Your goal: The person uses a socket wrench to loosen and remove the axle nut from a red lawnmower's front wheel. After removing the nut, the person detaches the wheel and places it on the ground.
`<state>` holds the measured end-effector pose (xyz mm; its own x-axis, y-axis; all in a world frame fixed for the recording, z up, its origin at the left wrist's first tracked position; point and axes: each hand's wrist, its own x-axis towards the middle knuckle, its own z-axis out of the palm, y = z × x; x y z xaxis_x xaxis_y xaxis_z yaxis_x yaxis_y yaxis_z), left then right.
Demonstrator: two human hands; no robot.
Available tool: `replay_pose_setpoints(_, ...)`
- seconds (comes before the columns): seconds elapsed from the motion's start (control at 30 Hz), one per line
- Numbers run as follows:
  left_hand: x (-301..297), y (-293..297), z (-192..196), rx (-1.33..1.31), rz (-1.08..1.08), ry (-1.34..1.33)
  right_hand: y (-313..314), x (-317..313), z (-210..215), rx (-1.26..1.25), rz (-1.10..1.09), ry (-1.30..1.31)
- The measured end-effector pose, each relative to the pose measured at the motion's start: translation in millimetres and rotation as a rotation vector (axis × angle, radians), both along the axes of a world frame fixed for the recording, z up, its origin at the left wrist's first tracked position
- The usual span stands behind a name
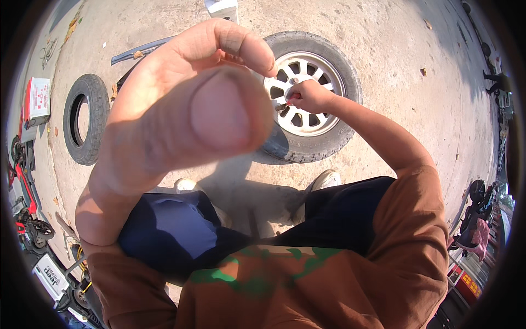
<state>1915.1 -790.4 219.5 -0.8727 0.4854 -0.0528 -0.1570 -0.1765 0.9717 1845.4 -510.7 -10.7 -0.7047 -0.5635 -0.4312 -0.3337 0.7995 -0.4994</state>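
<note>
My left hand (170, 104) is raised close to the head camera, large and blurred at the thumb. Its thumb and curved index finger are apart, with nothing seen between them; the other fingers are mostly hidden. Lying flat on the concrete in front of me is a car wheel, a black tyre (350, 82) on a pale spoked rim (312, 125). Over the rim's middle, my right hand (314, 97) is closed round a small tool with a red grip (295, 96). The tool's kind cannot be made out. My left hand covers part of the wheel's left side.
A smaller bare tyre (97, 120) lies to the left, with a red and white box (38, 101) beyond it. Dark strips (142, 49) and a white object (223, 10) are at the far side. Ride-on vehicles (52, 277) line the left edge; a stroller (474, 236) stands at right.
</note>
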Motion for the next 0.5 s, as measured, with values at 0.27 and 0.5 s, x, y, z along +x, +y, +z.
replay_pose_setpoints(0.27,4,29,-169,-0.634,-0.249,-0.208,-11,12,-23,0.195,0.066,-0.067)
replay_pose_setpoints(0.5,28,32,-237,-1.221,-0.578,0.542,-35,2,-33,0.469,0.273,-0.051)
